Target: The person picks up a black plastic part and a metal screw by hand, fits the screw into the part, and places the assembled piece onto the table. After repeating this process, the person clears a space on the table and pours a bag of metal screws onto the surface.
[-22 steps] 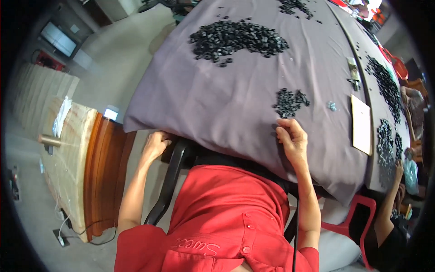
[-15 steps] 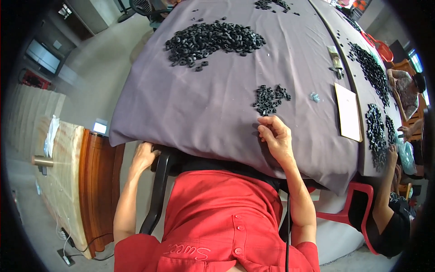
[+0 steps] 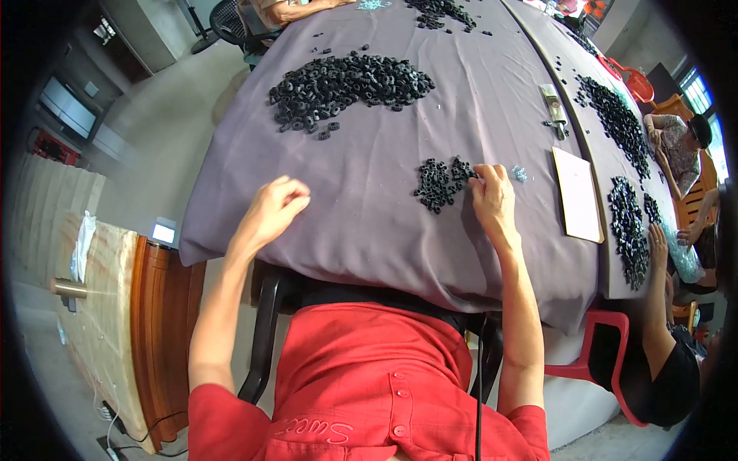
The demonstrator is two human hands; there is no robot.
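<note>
At the right side of a small pile of black ring-like pieces point(image 3: 435, 186), my right hand point(image 3: 494, 201) has its thumb and fingertips closed at a small black piece point(image 3: 470, 174). The fingers partly cover that piece. My left hand point(image 3: 270, 213) is above the grey cloth, left of this pile and apart from it. Its fingers are bent and pressed together with the thumb close by; anything between them is hidden. Beyond my hands lies a larger heap of black ring-shaped pieces point(image 3: 346, 83). A little cluster of clear bluish bits point(image 3: 519, 174) sits just right of my right hand.
Grey cloth point(image 3: 361, 230) covers the table. A pale board point(image 3: 578, 194) and a tube-like object point(image 3: 553, 107) lie to the right. More black pieces point(image 3: 629, 230) are on the neighbouring table, where people sit. Another person's arm point(image 3: 307, 9) rests at the far edge.
My left hand has risen from below the table's near edge to above the cloth. My right hand has moved from the pile's near side to its right side. A person's arm now shows at the far edge.
</note>
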